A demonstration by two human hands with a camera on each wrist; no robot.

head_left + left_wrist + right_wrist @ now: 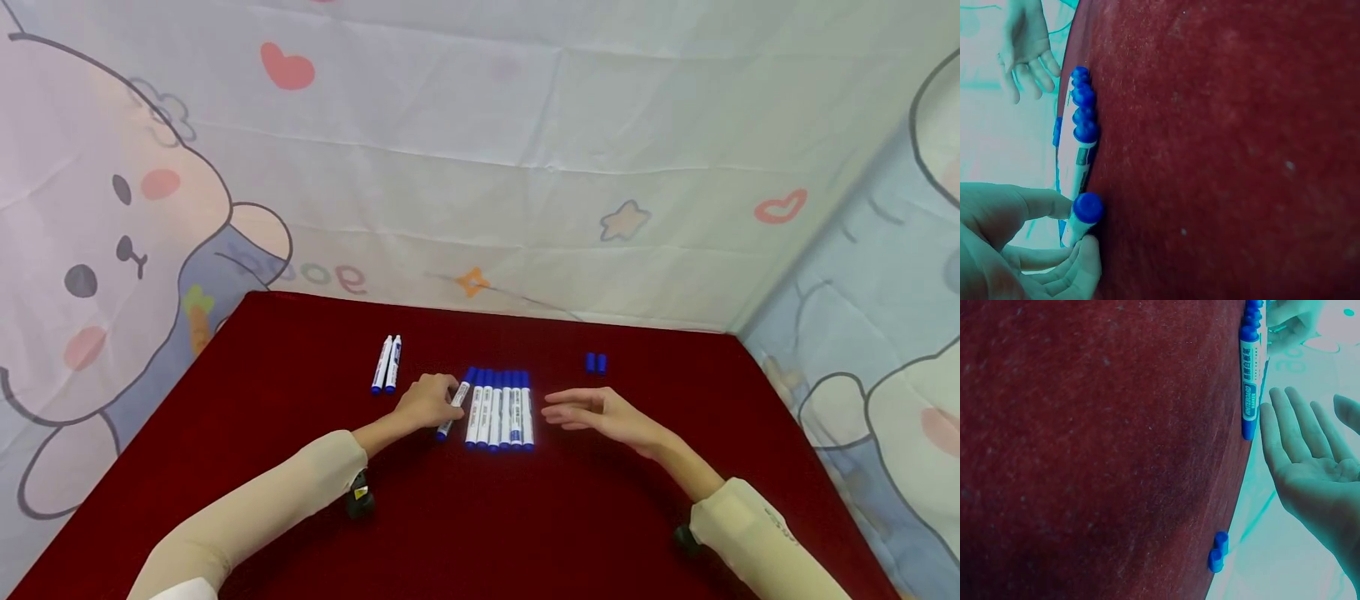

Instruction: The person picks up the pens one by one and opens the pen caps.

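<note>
My left hand (427, 402) pinches a white whiteboard marker (1080, 225) with a blue cap between thumb and fingers. This marker leans slightly at the left end of a row of several similar whiteboard markers (497, 417), which lie side by side with blue caps pointing away from me. In the left wrist view, the blue end of the pinched marker faces the camera. To the right of the row, my right hand (611, 414) hovers with extended fingers and holds nothing. Its palm shows in the right wrist view, beside the nearest marker (1250, 381).
Two uncapped markers (386, 365) lie together at the back left of the dark red cloth (480, 525). Two loose blue caps (596, 363) lie at the back right. A printed curtain (465, 167) rises behind the table and along its sides.
</note>
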